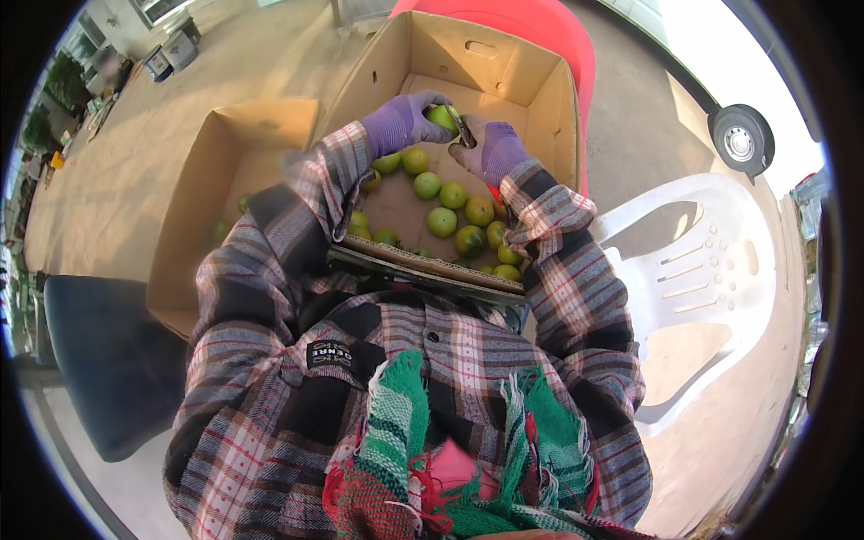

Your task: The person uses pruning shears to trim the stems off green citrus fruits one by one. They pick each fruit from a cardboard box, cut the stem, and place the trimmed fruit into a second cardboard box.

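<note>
My left hand (403,124), in a purple knitted glove, holds a green tomato (442,120) above the large cardboard box (486,40). Gripped in my right hand (496,147), gloved alike, is a small pair of snips (463,128). Its dark metal blades touch or nearly touch the tomato's side. A bit of red, perhaps its handle, shows below my right palm. Several loose tomatoes (442,222), green to orange-tinged, lie on the near half of the box floor. My left forearm hides some of them.
A second cardboard box (196,175) with a few green fruits (221,230) adjoins on the left. Behind the large box is a red plastic chair (540,27). To the right stands a white plastic chair (702,270), with a vehicle wheel (740,143) beyond. A dark seat (111,364) is at left.
</note>
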`<state>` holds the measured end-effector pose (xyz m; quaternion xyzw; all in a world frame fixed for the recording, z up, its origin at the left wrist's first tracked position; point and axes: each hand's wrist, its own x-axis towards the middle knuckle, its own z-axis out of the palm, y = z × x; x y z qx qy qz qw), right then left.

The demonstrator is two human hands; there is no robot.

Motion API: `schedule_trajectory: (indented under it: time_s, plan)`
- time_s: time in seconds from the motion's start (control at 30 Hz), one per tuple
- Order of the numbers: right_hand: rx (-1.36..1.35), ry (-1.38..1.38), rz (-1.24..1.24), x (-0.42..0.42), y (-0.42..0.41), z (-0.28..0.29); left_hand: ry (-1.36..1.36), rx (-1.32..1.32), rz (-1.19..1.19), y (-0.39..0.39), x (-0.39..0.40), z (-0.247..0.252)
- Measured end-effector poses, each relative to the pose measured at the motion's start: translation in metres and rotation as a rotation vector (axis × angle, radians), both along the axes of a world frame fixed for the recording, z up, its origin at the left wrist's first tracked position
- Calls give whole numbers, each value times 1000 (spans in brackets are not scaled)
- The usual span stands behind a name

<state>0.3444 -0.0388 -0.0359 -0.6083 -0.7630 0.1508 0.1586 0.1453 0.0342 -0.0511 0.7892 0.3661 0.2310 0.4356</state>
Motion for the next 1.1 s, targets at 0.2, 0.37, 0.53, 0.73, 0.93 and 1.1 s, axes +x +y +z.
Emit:
schedule_trajectory:
  time_s: [0.2, 0.37, 0.53, 0.73, 0.93, 1.1]
  plan:
    - [2, 10, -60, -4, 0, 6, -74, -58, 37, -4, -2, 10]
    - [-38, -29, -118, 0, -1, 9, -171, -113, 25, -3, -6, 10]
    - [-29, -63, -122, 1, -1, 10, -202, -123, 0, -5, -7, 11]
    - [-88, -111, -71, -7, 1, 10, -98, -114, 74, -6, -1, 12]
    - [-50, -169, -95, -11, -3, 14, -94, -140, 93, -5, -2, 14]
    - [-37, -204, -97, -11, -4, 15, -94, -112, 88, -6, -2, 14]
